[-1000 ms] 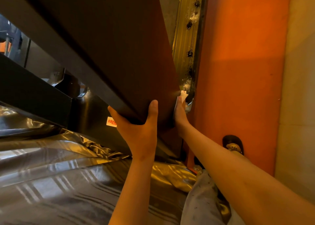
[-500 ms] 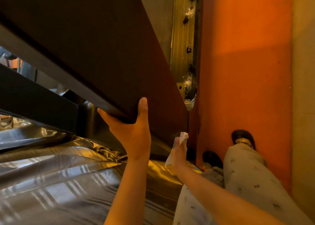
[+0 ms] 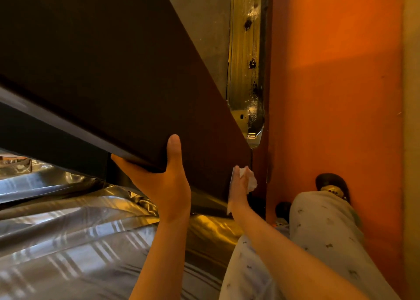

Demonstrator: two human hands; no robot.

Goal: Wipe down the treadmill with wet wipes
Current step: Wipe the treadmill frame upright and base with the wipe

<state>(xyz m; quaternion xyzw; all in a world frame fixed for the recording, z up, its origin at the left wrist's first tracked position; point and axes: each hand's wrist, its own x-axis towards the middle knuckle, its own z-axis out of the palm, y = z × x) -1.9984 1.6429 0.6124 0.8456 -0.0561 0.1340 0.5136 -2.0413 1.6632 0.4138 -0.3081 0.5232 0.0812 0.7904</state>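
Left hand (image 3: 166,181) fingers grasp the tilted dark-brown treadmill deck (image 3: 113,72) by its lower edge; at its three o'clock, right hand (image 3: 238,188) fingers grasp a crumpled white wet wipe (image 3: 251,181)

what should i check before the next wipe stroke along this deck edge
1. Left hand grips the deck edge, thumb on its face: ok.
2. Right hand holds the wipe: ok.
3. Wipe at the deck's lower right edge: ok.
4. Wipe wet enough: cannot tell.
5. Room for the hand between deck and wall: not ok, the gap looks narrow.
6. Feet out from under the raised deck: one slipper lies by the wall, ok; the other foot, cannot tell.
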